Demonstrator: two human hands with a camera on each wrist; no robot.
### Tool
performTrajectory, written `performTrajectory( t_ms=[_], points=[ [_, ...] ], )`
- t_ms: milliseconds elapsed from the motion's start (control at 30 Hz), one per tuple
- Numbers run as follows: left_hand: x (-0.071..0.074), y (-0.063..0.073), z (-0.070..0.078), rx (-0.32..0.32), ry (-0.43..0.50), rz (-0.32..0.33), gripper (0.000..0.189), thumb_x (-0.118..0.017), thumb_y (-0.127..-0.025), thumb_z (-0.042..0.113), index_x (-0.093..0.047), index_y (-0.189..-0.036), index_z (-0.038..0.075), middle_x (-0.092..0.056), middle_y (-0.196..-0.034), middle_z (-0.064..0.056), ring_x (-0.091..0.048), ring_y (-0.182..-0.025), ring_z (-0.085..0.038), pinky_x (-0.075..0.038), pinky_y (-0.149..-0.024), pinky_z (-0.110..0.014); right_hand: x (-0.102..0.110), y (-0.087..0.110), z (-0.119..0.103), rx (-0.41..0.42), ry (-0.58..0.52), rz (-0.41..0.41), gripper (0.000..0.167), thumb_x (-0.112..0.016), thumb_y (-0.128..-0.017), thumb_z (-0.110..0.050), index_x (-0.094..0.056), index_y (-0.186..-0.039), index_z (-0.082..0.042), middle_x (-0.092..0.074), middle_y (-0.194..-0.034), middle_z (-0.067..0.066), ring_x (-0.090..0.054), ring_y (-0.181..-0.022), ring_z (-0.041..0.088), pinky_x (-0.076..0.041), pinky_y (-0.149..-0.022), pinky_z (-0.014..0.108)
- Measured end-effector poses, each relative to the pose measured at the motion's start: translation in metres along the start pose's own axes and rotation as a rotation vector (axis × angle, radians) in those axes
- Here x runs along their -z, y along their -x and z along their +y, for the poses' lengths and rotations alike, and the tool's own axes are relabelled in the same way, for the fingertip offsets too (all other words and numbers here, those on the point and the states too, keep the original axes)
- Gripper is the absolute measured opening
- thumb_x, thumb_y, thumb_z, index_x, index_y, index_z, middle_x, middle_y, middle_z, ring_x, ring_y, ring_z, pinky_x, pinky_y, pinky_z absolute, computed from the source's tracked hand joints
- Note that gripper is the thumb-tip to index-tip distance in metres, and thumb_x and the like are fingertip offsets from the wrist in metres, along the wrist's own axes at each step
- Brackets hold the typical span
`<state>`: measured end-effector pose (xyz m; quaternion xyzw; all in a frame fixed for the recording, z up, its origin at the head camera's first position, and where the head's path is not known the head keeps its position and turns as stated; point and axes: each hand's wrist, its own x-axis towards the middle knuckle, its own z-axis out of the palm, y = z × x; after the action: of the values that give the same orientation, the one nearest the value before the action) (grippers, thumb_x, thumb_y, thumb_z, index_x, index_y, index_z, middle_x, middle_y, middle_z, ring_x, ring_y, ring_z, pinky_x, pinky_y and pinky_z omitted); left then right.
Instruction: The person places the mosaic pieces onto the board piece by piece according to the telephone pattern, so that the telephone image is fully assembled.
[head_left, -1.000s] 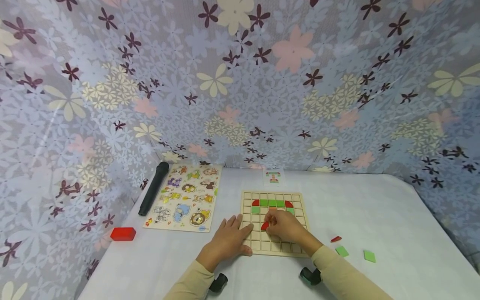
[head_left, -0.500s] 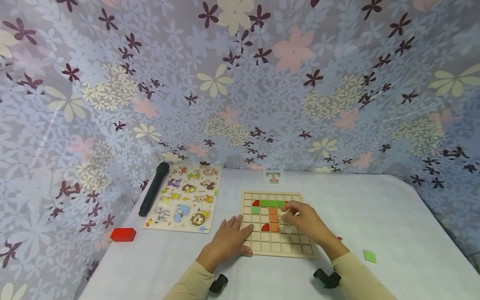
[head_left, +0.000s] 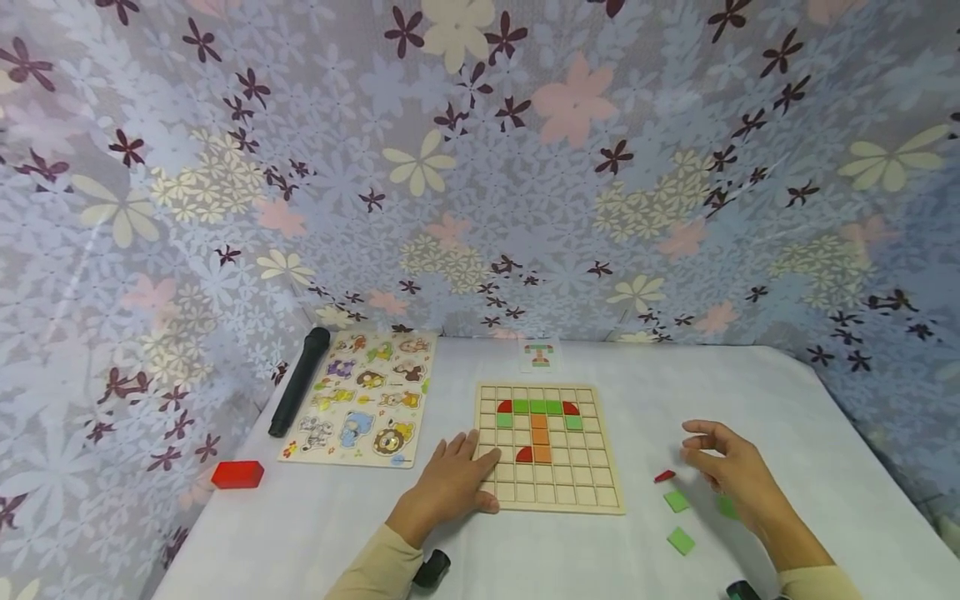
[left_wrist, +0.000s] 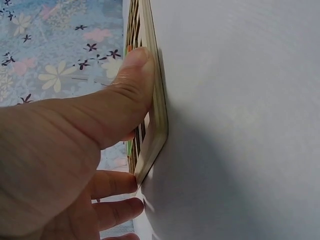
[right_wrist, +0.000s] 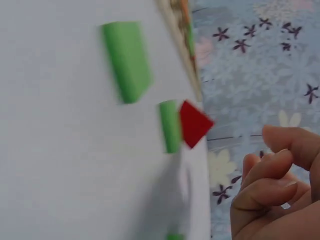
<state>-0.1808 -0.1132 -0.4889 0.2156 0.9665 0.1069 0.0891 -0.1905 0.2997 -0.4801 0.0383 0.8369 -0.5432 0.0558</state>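
A wooden grid board (head_left: 600,493) lies on the table with several coloured tiles set in it. Green tiles (head_left: 537,407) form a row between two red quarter-round tiles, and a column of orange tiles (head_left: 540,435) runs down from it. Beside the lowest orange tile sits another red quarter-round tile (head_left: 524,455). My left hand (head_left: 447,485) rests at the board's left edge, thumb on the frame near the corner. My right hand (head_left: 735,471) hovers right of the board, fingers loosely bent and holding nothing. Near it lie a loose red tile (head_left: 664,476) and green tiles (head_left: 681,541).
A pattern card (head_left: 540,357) lies behind the board. To the left are an animal puzzle board (head_left: 360,404), a black microphone-shaped rod (head_left: 299,383) and a red block (head_left: 237,474). A floral cloth (head_left: 480,208) hangs behind the table.
My right hand has let go of the red quarter-round tile beside the orange column and moved right, over the loose tiles. The left hand stays at the board. The head view has shifted slightly.
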Motion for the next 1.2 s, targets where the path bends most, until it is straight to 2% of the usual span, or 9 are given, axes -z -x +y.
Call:
performTrajectory(
  t_ms=[167, 300, 433, 500, 633, 767, 867, 1067, 1200],
  points=[
    [-0.001, -0.001, 0.0, -0.002, -0.009, 0.001, 0.079, -0.077, -0.081, 0.051, -0.052, -0.15, 0.021, -0.036, -0.161, -0.022, -0.035, -0.148, -0.041, -0.029, -0.119, -0.06, 0.0, 0.0, 0.015, -0.054, 0.073, -0.043, 0.058, -0.069, -0.097, -0.017, -0.046, -0.145, 0.003, -0.058, -0.114, 0.013, -0.05, -0.066, 0.013, -0.045, -0.052, 0.028],
    [-0.002, -0.001, 0.0, 0.002, -0.004, -0.001, 0.08, -0.078, -0.08, 0.051, -0.053, -0.15, 0.021, -0.036, -0.161, -0.022, -0.035, -0.148, -0.041, -0.029, -0.119, -0.06, -0.002, -0.005, 0.019, -0.111, 0.198, -0.089, 0.056, -0.075, -0.091, -0.019, -0.055, -0.139, 0.003, -0.06, -0.106, 0.01, -0.052, -0.079, 0.017, -0.047, -0.06, 0.029],
    [-0.003, -0.001, -0.001, 0.002, 0.001, -0.003, 0.08, -0.078, -0.08, 0.051, -0.053, -0.15, 0.021, -0.036, -0.161, -0.022, -0.035, -0.148, -0.041, -0.028, -0.119, -0.06, -0.005, -0.012, 0.02, -0.102, 0.298, -0.111, 0.051, -0.079, -0.087, -0.022, -0.064, -0.129, 0.002, -0.064, -0.102, 0.007, -0.053, -0.087, 0.019, -0.048, -0.069, 0.031],
    [-0.003, -0.001, -0.001, 0.0, 0.001, -0.004, 0.08, -0.077, -0.08, 0.051, -0.052, -0.15, 0.021, -0.035, -0.161, -0.022, -0.034, -0.148, -0.041, -0.028, -0.12, -0.06, -0.006, -0.014, 0.02, -0.087, 0.33, -0.12, 0.044, -0.077, -0.089, -0.021, -0.067, -0.125, 0.002, -0.067, -0.101, 0.005, -0.055, -0.089, 0.019, -0.049, -0.072, 0.032],
    [-0.004, -0.002, -0.002, -0.004, -0.001, -0.005, 0.08, -0.077, -0.081, 0.051, -0.052, -0.151, 0.021, -0.035, -0.161, -0.022, -0.034, -0.148, -0.041, -0.028, -0.12, -0.06, -0.009, -0.015, 0.019, -0.074, 0.355, -0.133, 0.03, -0.072, -0.091, -0.017, -0.072, -0.117, -0.001, -0.071, -0.099, 0.003, -0.058, -0.09, 0.018, -0.049, -0.075, 0.032],
    [-0.003, -0.002, -0.002, -0.01, -0.01, 0.003, 0.079, -0.077, -0.081, 0.051, -0.053, -0.15, 0.021, -0.036, -0.161, -0.022, -0.035, -0.148, -0.041, -0.029, -0.119, -0.06, -0.011, -0.016, 0.018, -0.078, 0.372, -0.123, 0.024, -0.072, -0.093, -0.019, -0.073, -0.11, -0.003, -0.072, -0.101, 0.004, -0.057, -0.092, 0.02, -0.049, -0.076, 0.033],
    [-0.002, -0.002, -0.001, -0.013, -0.018, 0.009, 0.079, -0.078, -0.081, 0.051, -0.053, -0.149, 0.02, -0.037, -0.16, -0.022, -0.037, -0.147, -0.042, -0.03, -0.119, -0.06, -0.01, -0.015, 0.018, -0.096, 0.34, -0.102, 0.022, -0.07, -0.094, -0.019, -0.071, -0.109, -0.003, -0.069, -0.098, 0.004, -0.056, -0.086, 0.02, -0.048, -0.07, 0.031],
    [-0.002, -0.002, -0.001, -0.012, -0.024, 0.005, 0.078, -0.078, -0.081, 0.051, -0.054, -0.149, 0.021, -0.038, -0.16, -0.022, -0.037, -0.147, -0.041, -0.03, -0.118, -0.06, -0.003, -0.008, 0.015, -0.134, 0.125, -0.018, 0.016, -0.066, -0.094, -0.014, -0.063, -0.102, -0.001, -0.065, -0.08, 0.004, -0.058, -0.064, 0.018, -0.042, -0.047, 0.03],
    [-0.002, -0.002, -0.001, -0.009, -0.017, 0.0, 0.078, -0.078, -0.081, 0.051, -0.053, -0.149, 0.021, -0.037, -0.16, -0.022, -0.036, -0.147, -0.041, -0.029, -0.119, -0.06, -0.001, -0.007, 0.012, -0.087, -0.01, 0.033, 0.011, -0.065, -0.092, -0.009, -0.056, -0.091, -0.003, -0.065, -0.072, 0.004, -0.054, -0.054, 0.014, -0.041, -0.042, 0.029]
  ],
)
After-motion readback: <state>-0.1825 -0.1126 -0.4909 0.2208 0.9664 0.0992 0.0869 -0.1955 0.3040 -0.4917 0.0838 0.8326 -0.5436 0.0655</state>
